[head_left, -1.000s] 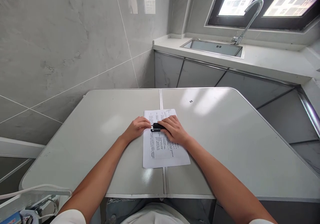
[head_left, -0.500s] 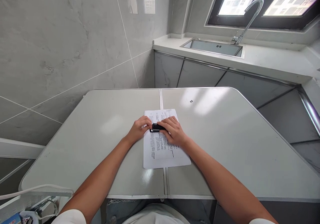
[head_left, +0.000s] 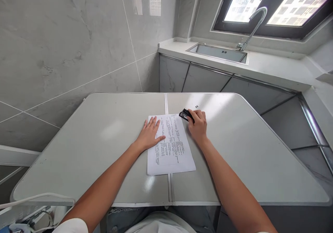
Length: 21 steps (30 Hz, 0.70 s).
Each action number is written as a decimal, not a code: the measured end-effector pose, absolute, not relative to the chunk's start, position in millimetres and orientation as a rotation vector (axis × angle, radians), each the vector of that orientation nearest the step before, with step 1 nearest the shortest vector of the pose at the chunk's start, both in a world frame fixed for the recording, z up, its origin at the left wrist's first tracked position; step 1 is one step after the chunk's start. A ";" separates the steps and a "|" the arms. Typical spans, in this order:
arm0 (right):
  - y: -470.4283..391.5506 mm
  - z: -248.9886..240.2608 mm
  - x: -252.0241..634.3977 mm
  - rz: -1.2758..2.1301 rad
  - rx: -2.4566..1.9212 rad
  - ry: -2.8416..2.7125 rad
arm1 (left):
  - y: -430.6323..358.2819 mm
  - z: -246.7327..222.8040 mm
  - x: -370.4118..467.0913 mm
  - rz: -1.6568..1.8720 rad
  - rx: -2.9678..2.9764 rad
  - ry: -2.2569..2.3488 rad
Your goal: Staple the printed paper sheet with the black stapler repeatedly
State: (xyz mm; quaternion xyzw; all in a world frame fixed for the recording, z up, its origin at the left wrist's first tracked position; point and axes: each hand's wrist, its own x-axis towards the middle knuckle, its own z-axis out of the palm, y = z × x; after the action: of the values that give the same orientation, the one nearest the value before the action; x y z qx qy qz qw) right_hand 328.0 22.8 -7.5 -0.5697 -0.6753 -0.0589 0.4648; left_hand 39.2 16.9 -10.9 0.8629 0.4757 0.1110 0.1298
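Note:
Printed paper [head_left: 169, 160] lies on the table across its centre seam; whether it is one sheet or a stack I cannot tell. My left hand [head_left: 149, 134] rests flat on the paper's left side, fingers spread and thumb stretched over the print. A black stapler [head_left: 184, 114] is gripped in my right hand [head_left: 198, 123], its front end at the paper's upper right corner. Part of the stapler is hidden by my fingers. Just beyond that hand, a few tiny dark strips, perhaps staples [head_left: 196, 107], lie on the tabletop.
The pale table [head_left: 241, 163] has a metal-edged rim and a centre seam. Past it stand a counter with a sink [head_left: 221, 52] and a tap [head_left: 256, 28] under a window. A white basket [head_left: 18, 217] with cables sits at the lower left.
My right hand has carried the stapler from the middle of the paper to its upper right corner. My left hand has left the stapler and opened flat on the paper.

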 end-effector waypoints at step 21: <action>30.2 -12.4 344.1 0.194 -1.225 -1.913 | 15.0 -3.3 26.3 0.273 2.507 1.333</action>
State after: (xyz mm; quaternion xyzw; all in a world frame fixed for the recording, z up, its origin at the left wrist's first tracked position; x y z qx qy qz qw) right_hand 344.1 30.2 -12.4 -0.4882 -0.7625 0.0774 0.4175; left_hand 26.3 15.0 -3.3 0.8698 0.4625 0.0946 0.1438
